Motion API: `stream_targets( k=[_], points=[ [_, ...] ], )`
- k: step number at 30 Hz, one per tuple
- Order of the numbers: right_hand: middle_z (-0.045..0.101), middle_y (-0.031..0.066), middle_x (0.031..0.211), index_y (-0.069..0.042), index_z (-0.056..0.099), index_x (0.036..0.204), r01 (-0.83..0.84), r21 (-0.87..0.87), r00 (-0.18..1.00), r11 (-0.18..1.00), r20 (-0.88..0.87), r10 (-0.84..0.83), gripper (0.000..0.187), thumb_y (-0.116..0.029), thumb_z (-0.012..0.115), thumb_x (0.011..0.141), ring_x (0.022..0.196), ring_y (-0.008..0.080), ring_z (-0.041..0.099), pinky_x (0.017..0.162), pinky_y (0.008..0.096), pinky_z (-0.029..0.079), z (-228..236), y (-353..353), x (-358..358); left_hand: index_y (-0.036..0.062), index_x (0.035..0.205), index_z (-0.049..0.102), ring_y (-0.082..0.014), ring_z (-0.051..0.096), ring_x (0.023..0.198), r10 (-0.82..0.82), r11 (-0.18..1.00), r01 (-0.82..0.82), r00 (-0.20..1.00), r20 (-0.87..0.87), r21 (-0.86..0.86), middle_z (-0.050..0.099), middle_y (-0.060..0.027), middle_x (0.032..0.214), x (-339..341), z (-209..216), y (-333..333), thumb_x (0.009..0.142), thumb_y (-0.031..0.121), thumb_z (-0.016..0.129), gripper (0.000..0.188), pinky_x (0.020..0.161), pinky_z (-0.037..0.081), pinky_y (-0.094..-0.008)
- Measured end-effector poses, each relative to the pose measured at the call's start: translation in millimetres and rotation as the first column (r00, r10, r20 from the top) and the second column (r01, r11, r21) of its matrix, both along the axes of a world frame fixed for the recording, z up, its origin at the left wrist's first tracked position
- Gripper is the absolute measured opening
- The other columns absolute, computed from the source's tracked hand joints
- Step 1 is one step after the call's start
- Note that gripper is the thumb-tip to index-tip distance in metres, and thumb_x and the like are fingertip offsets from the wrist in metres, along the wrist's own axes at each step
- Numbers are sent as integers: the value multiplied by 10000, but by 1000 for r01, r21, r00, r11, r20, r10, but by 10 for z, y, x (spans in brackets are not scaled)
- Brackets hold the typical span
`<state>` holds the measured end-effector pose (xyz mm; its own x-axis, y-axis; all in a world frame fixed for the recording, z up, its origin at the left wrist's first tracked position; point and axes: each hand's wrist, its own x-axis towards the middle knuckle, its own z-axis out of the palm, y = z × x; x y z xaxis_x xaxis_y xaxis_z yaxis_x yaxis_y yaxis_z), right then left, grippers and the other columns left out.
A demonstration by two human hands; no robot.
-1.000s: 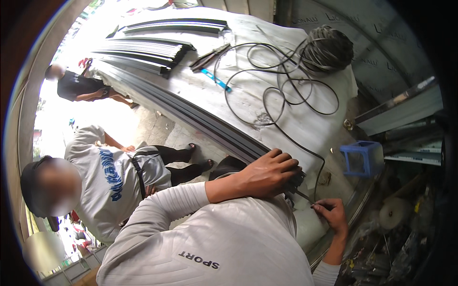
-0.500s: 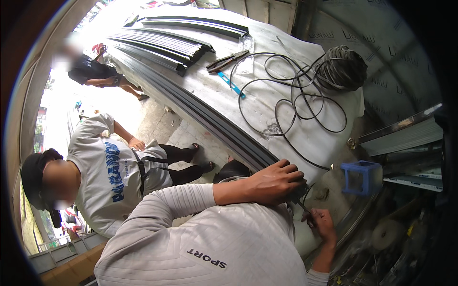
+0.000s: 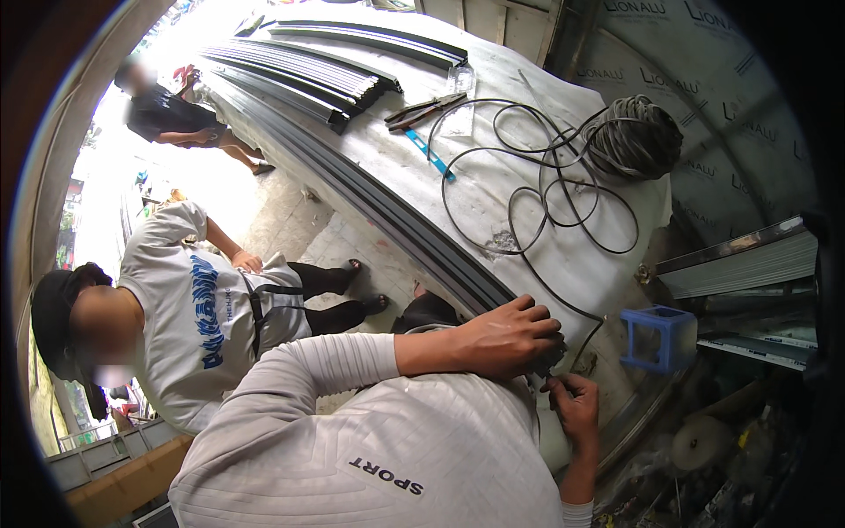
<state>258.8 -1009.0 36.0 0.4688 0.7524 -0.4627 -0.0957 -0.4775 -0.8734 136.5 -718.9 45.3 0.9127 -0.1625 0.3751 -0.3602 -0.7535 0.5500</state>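
Observation:
My left hand (image 3: pixel 510 339) is closed over the near end of a long dark metal profile (image 3: pixel 414 233) along the table's left edge. Just beyond it, at the profile's end, my right hand (image 3: pixel 574 407) pinches a thin black rubber strip (image 3: pixel 556 280). From there the strip bends back onto the white-covered table (image 3: pixel 387 145), loops loosely and leads to a wound coil (image 3: pixel 634 138) at the far right. My fingertips hide the held piece of strip. Dark-handled pliers (image 3: pixel 426 112) and a blue cutter knife (image 3: pixel 429 157) lie on the cover.
Several more dark profiles (image 3: pixel 308 75) lie at the table's far end. A blue plastic stool (image 3: pixel 658 339) stands beyond my right hand, near racked profiles (image 3: pixel 748 268). One person in a white shirt (image 3: pixel 194 299) stands at the left; another in dark clothes (image 3: pixel 176 114) is farther off.
My right hand has moved up and left, closer to the profile's end and my left hand. The strip's near part now bends sharply toward it. My left hand keeps its hold.

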Motion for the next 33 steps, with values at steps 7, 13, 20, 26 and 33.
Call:
stream_targets(
  k=[7, 13, 20, 26, 33],
  points=[
    [611, -19, 697, 49, 828, 941, -141, 1, 860, 990, -495, 123, 595, -456, 735, 1242, 635, 78, 503, 611, 297, 342, -188, -424, 446, 69, 1321, 816, -270, 688, 1223, -1, 999, 0, 999, 34, 33, 711, -71, 1268, 35, -13, 26, 900, 287, 897, 481, 1025, 508, -442],
    [672, 5, 717, 55, 827, 922, -63, 57, 947, 996, -312, 78, 468, -300, 773, 1223, 635, 78, 557, 608, 305, 394, 77, -109, 300, 71, 1327, 819, -266, 686, 1235, 1, 998, -2, 1000, 11, 66, 710, -62, 1270, 39, 2, 3, 876, 298, 910, 513, 1016, 507, -442],
    [624, 1, 678, 48, 840, 926, -110, 10, 912, 994, -397, 105, 533, -374, 740, 1234, 604, 84, 515, 603, 317, 372, -148, -104, 334, 65, 1423, 803, -277, 680, 1260, -20, 998, 22, 999, -35, 59, 710, -85, 1386, 14, -10, -39, 905, 307, 909, 581, 1071, 515, -460],
    [621, -17, 701, 24, 803, 886, -132, -40, 887, 990, -450, 100, 580, -463, 778, 1200, 629, 77, 488, 658, 297, 356, -70, -445, 472, 83, 1235, 821, -270, 663, 1214, -8, 996, 5, 1000, 24, 93, 685, -62, 1226, -6, -42, -16, 874, 295, 895, 425, 1026, 504, -452],
    [601, -24, 705, 22, 792, 879, -130, -39, 962, 991, -249, 116, 550, -387, 731, 1242, 610, 71, 463, 586, 305, 314, -8, 60, 194, 85, 1207, 808, -282, 653, 1238, -23, 998, 23, 1000, -3, 53, 698, -87, 1320, 4, -76, -56, 900, 307, 894, 389, 1064, 508, -475]
  ],
)
